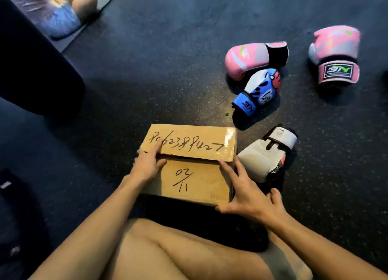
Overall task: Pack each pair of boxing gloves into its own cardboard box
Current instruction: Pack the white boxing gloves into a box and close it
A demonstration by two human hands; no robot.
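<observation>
The left hand [147, 166] is resting on the left edge of the cardboard box [199, 193], its fingers nearly straight; the forefinger is pressing down on the far flap [189, 136], which bears a handwritten number, while the thumb is lying on the near flap. The right hand [245, 193] is spreading wide over the box's right side, fingers straight and splayed, the forefinger reaching up to the seam between the flaps and the thumb touching the near right corner. Neither hand is curling round anything. The box is sitting on the dark speckled floor [168, 69] between the two hands, just in front of the person's knees, with its flaps lying almost closed. A white glove [262, 162] is lying just beside the box's right side, close behind the right hand. Farther off, a blue and white glove [260, 88] is touching a pink glove [245, 59], and a second pink glove [333, 48] is standing well apart to the right
</observation>
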